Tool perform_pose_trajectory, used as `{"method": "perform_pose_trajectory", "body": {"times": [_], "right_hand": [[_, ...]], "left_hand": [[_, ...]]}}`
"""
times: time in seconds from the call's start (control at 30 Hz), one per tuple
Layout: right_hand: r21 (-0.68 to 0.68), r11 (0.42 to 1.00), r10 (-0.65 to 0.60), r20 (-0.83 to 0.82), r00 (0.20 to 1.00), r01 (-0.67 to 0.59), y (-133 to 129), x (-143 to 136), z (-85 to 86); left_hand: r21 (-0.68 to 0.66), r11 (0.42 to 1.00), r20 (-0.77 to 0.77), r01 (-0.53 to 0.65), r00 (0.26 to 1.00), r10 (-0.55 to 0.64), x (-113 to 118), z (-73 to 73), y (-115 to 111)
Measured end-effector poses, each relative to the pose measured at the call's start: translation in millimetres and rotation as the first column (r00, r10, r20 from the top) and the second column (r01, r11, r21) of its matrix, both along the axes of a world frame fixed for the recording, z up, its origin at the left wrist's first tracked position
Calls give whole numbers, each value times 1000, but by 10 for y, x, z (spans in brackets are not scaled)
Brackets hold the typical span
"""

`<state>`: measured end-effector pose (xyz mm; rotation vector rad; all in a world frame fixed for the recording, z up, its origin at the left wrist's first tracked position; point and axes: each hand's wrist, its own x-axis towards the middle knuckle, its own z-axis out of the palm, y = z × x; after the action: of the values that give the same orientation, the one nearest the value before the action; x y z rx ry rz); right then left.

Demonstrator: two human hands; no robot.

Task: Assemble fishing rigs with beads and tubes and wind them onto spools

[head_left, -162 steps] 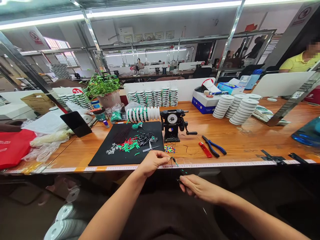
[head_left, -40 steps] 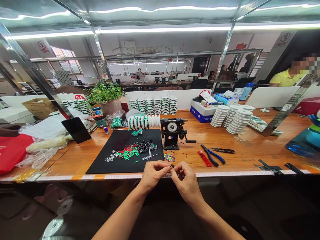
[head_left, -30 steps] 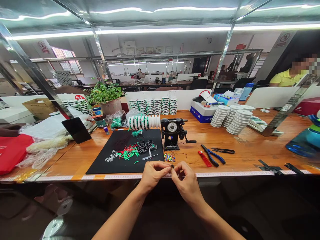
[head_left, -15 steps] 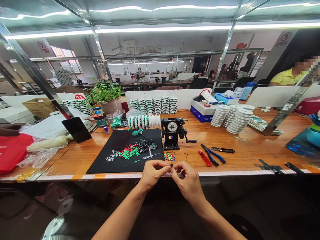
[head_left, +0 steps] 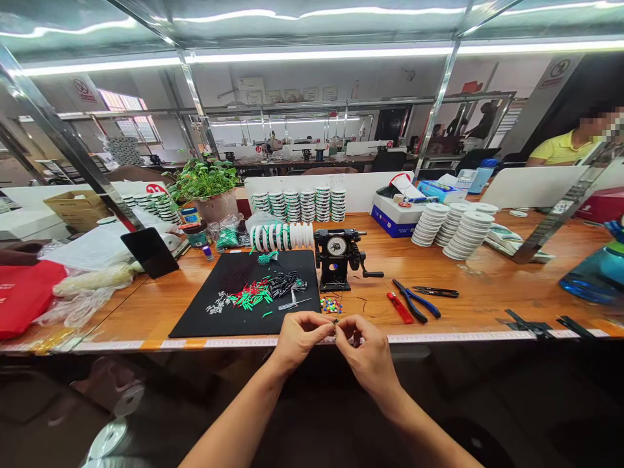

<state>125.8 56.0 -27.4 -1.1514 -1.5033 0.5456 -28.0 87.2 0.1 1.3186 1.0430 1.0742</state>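
The left hand (head_left: 298, 338) and the right hand (head_left: 364, 344) meet fingertip to fingertip, each with thumb and forefinger pressed together on a small dark piece (head_left: 335, 322) between them. It is so small and covered that its shape cannot be made out, nor how much of it each pinch takes. The other fingers curl loosely behind. The grip is held up in front of the near edge of the wooden table (head_left: 472, 302).

Just beyond the fingertips lies a cluster of coloured beads (head_left: 331, 305); past it stands a black winding machine (head_left: 336, 260) with a crank, carrying a row of white spools (head_left: 283, 237). Left of the grip, a black mat (head_left: 195, 323) bears a heap of red, green and black small pieces (head_left: 253, 296). To the right lie a red tool (head_left: 400, 308), blue-handled pliers (head_left: 416, 300) and dark snips (head_left: 436, 292).

Running below the grip along the table edge is a measuring strip (head_left: 453, 337), its figures too small to read. The machine's dial (head_left: 337, 246) has unreadable marks. Far beyond the hands, red number discs read "14" (head_left: 258, 149) and, farther right, "15" (head_left: 389, 144). High on both sides hang no-smoking signs (head_left: 84, 90), their lettering illegible.
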Motion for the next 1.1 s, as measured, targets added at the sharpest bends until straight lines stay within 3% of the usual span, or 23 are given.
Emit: {"method": "perform_pose_trajectory", "body": {"times": [0.37, 0.5, 0.57, 0.67, 0.77, 0.87, 0.93, 1.0, 1.1], "right_hand": [[197, 979, -85, 135, 987, 58, -10, -2, 24], [-38, 999, 7, 0, 1000, -7, 17, -4, 46], [-175, 981, 63, -119, 991, -84, 38, -7, 44], [-260, 955, 79, -237, 968, -142, 52, -20, 20], [-175, 983, 27, -150, 988, -53, 26, -37, -1], [86, 993, -84, 44, 996, 80, -12, -46, 6], [200, 975, -117, 112, 987, 93, -25, -44, 22], [212, 974, -110, 119, 987, 83, -23, -38, 39], [80, 996, -53, 32, 998, 50, -7, -25, 54]], "left_hand": [[-18, 1000, 48, 14, 999, -13, -4, -96, -6], [-15, 999, 64, 34, 997, -33, 2, -67, -18], [-12, 999, 75, 41, 996, -40, 10, -55, -24], [-8, 998, 81, 54, 995, -54, 18, -52, -36], [3, 998, 84, 61, 995, -61, 19, -59, -44], [21, 999, 78, 50, 996, -52, 17, -64, -42], [31, 999, 70, 41, 997, -43, 16, -65, -37], [37, 998, 60, 40, 997, -42, 13, -65, -31], [43, 998, 40, 38, 998, -40, 3, -65, -25]]}}
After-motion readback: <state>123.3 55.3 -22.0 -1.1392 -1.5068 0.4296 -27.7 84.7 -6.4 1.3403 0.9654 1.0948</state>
